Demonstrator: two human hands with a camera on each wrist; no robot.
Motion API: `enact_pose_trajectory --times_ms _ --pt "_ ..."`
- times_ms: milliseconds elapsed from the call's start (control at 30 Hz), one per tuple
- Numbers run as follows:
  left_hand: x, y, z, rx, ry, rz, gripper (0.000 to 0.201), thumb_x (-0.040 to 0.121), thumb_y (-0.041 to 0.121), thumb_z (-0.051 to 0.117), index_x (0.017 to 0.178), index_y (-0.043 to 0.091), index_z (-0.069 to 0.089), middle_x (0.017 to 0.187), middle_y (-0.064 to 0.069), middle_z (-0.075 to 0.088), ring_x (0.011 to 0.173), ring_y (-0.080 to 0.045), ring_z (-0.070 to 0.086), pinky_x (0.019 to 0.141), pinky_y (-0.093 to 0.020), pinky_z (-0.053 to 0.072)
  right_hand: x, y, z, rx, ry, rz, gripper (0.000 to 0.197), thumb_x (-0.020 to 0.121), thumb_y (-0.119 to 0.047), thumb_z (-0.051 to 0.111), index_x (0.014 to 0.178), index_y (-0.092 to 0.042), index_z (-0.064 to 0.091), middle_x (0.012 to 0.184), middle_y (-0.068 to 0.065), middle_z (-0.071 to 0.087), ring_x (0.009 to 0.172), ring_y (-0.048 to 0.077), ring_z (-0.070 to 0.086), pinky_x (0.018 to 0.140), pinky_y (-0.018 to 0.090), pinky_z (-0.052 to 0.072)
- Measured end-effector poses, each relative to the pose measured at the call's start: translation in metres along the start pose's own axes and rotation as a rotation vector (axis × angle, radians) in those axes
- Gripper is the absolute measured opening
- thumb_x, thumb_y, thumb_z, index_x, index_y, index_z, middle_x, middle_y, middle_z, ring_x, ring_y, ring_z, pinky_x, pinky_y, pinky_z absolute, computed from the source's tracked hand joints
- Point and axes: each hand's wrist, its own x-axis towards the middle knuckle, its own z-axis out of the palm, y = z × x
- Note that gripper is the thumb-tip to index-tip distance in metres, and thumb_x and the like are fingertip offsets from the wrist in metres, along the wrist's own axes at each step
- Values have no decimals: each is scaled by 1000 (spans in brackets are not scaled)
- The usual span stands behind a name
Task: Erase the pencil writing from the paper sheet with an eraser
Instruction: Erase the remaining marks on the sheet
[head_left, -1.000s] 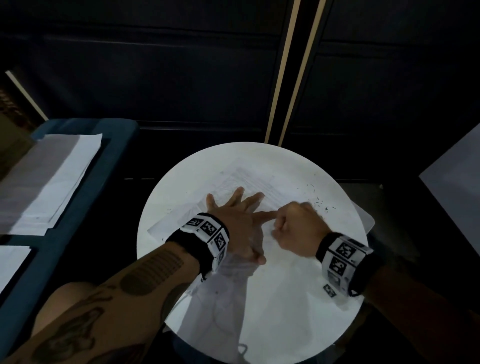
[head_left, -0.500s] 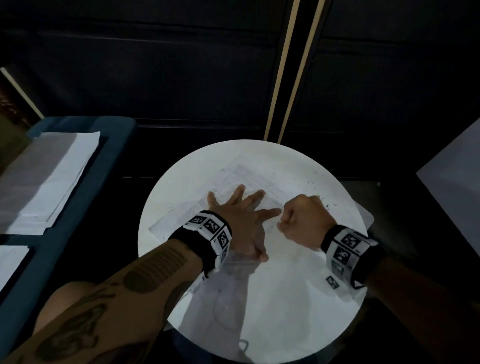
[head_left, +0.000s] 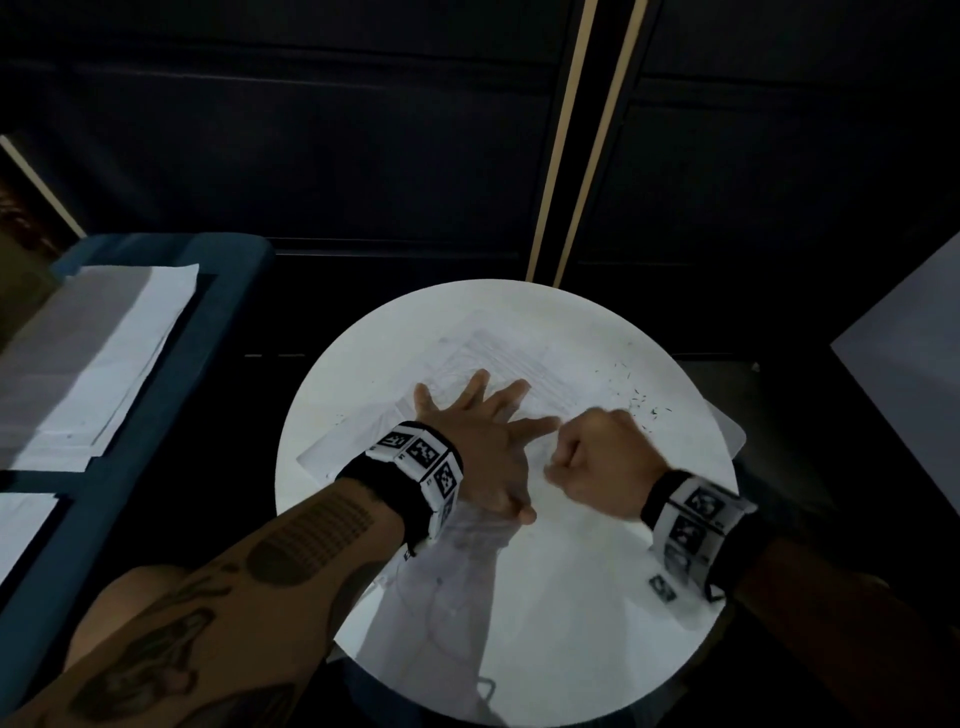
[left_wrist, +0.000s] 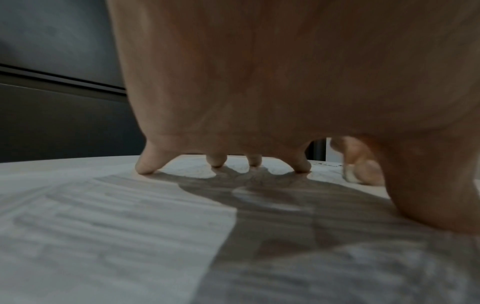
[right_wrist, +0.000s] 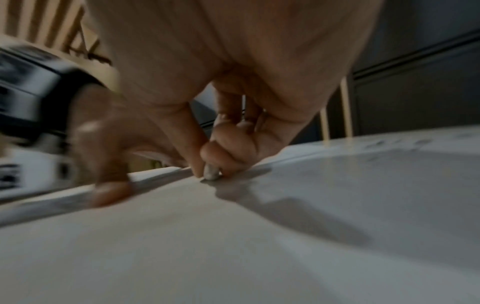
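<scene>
A white paper sheet (head_left: 498, 358) with faint pencil lines lies on the round white table (head_left: 597, 623). My left hand (head_left: 483, 426) lies flat on the sheet with spread fingers, pressing it down; the fingertips (left_wrist: 145, 169) touch the paper. Just to its right my right hand (head_left: 597, 457) is curled into a fist. In the right wrist view its thumb and fingers pinch a small grey-white eraser (right_wrist: 211, 173) whose tip touches the sheet (right_wrist: 259, 236). From the head view the eraser is hidden inside the fist.
Dark eraser crumbs (head_left: 639, 397) are scattered on the table beyond my right hand. A blue bench (head_left: 228, 322) at the left carries stacked papers (head_left: 98, 353). A grey panel (head_left: 914, 364) stands at the right. Dark wall panels lie behind.
My right fist has shifted a little to the right and back toward my left forefinger, rubbing on the sheet. The left hand has stayed flat in place.
</scene>
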Motion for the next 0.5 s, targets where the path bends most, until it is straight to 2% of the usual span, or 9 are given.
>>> enact_pose_trajectory --times_ms 67,100,200,233,267,333,367,433,500 --pt "0 2 -2 2 -1 -7 115 69 89 66 152 67 -11 170 13 -28 157 -33 -26 107 -88 -4 11 10 -7 19 77 92 25 82 -24 74 60 -16 65 63 -9 64 92 24 66 95 37 51" --pt "0 2 -2 6 -1 -5 116 69 89 66 152 67 -11 170 13 -28 157 -33 -26 107 -88 -4 11 9 -5 13 79 71 24 82 -24 73 61 -16 63 64 -9 63 93 24 66 95 36 50" --pt "0 -2 1 14 4 9 115 70 90 64 151 67 -13 169 15 -31 157 -32 -28 108 -87 -2 -8 -12 3 9 -47 -77 21 83 -19 71 64 -14 68 62 -11 62 71 7 64 69 20 53" --pt "0 -3 1 15 10 10 114 70 90 64 150 67 -13 169 15 -30 157 -32 -28 108 -88 -2 -10 -13 2 2 -66 -77 21 84 -20 73 64 -15 69 62 -12 62 68 4 61 66 18 51" --pt "1 -3 2 10 13 11 115 69 90 65 151 67 -12 170 14 -29 157 -32 -27 108 -88 -1 -4 -7 -1 11 -41 -42 23 84 -21 74 63 -15 69 62 -12 63 70 4 62 71 21 53" --pt "0 -1 0 3 16 8 115 69 89 67 151 67 -11 171 13 -27 157 -33 -26 106 -89 -1 8 4 -9 24 59 68 25 81 -25 74 59 -18 65 64 -9 64 82 12 63 88 32 54" --pt "0 0 0 2 16 6 115 69 88 67 151 68 -11 171 13 -27 157 -33 -26 107 -89 -1 9 4 -9 18 76 82 25 80 -26 72 58 -19 62 67 -7 63 84 15 62 92 34 54" --pt "-1 -1 0 -2 9 5 113 70 87 67 150 68 -11 170 14 -28 157 -31 -27 108 -88 -2 2 -10 -3 17 0 -16 21 78 -23 69 58 -19 63 65 -5 64 71 14 64 82 34 58" --pt "-2 -1 -1 8 2 4 113 71 87 67 151 67 -11 169 15 -30 156 -30 -29 110 -87 -2 -10 -21 3 -20 -103 -94 17 80 -21 69 63 -16 69 64 -4 68 66 13 66 72 33 59"
